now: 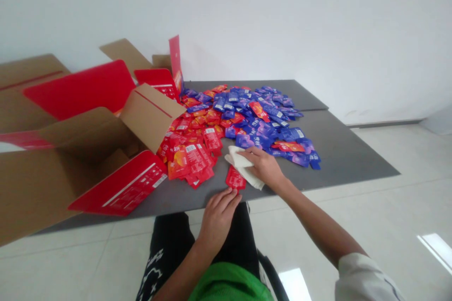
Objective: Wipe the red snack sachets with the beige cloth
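Observation:
A small red printed packet (235, 178) lies near the front edge of the grey table. My left hand (219, 210) holds its near end under closed fingertips; the thumb is hidden. In my right hand (265, 165) is a folded white cloth (240, 159), gripped between thumb and fingers. The cloth covers the packet's far end, and one flap of it hangs down on the right. Left of my hands, red and orange packets (192, 160) lie in a loose heap. Purple-blue packets (259, 131) are piled beyond the cloth, with a few orange-red ones among them.
Open cardboard boxes with red outsides (123, 188) crowd the table's left side, their flaps sticking out toward the packets. Another open box (157, 77) stands farther back. The grey tabletop (348, 160) reaches to the right, and a white wall (247, 19) rises behind it.

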`<state>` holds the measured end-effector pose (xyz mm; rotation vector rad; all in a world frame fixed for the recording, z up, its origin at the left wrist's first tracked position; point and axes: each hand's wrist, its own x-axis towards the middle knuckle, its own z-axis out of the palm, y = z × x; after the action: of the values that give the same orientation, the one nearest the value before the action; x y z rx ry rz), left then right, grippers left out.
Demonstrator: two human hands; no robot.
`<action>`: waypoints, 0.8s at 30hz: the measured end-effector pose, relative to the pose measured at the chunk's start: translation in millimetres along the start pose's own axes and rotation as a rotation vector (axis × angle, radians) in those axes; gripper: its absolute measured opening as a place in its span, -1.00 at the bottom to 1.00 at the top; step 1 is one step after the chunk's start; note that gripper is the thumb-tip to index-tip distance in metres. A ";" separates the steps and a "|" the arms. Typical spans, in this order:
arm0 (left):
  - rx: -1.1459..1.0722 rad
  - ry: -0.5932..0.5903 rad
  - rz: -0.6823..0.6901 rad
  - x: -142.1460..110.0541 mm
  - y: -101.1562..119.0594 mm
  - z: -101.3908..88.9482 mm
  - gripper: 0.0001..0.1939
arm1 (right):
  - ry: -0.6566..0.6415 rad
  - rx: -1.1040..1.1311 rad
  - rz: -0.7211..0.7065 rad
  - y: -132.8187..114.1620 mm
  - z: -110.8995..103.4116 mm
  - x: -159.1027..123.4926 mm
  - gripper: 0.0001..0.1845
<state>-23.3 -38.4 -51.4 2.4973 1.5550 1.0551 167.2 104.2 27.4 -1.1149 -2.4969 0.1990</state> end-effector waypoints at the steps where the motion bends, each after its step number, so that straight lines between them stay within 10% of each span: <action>1: 0.008 -0.005 -0.005 -0.8 0.1 0.6 -0.67 | 0.008 0.050 -0.064 -9.2 2.1 -7.1 -0.47; 5: 0.033 -0.011 -0.029 -3.1 0.5 1.1 -0.75 | -0.109 0.165 -0.264 -30.2 15.8 -24.0 -0.59; 11: -0.062 0.033 -0.015 0.3 0.6 0.6 -0.70 | -0.142 -0.090 0.025 10.1 2.8 13.5 -0.53; 19: -0.027 0.021 -0.046 -1.2 2.0 -0.4 -0.75 | -0.132 0.097 -0.217 -24.2 9.5 -23.0 -0.54; 24: -0.050 0.022 -0.027 0.1 2.7 -0.8 -0.70 | -0.122 0.005 -0.022 4.3 14.7 2.2 -0.55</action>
<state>-21.6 -39.9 -49.9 2.4340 1.5434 1.1078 162.7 109.2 13.4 -1.1040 -2.6122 0.2744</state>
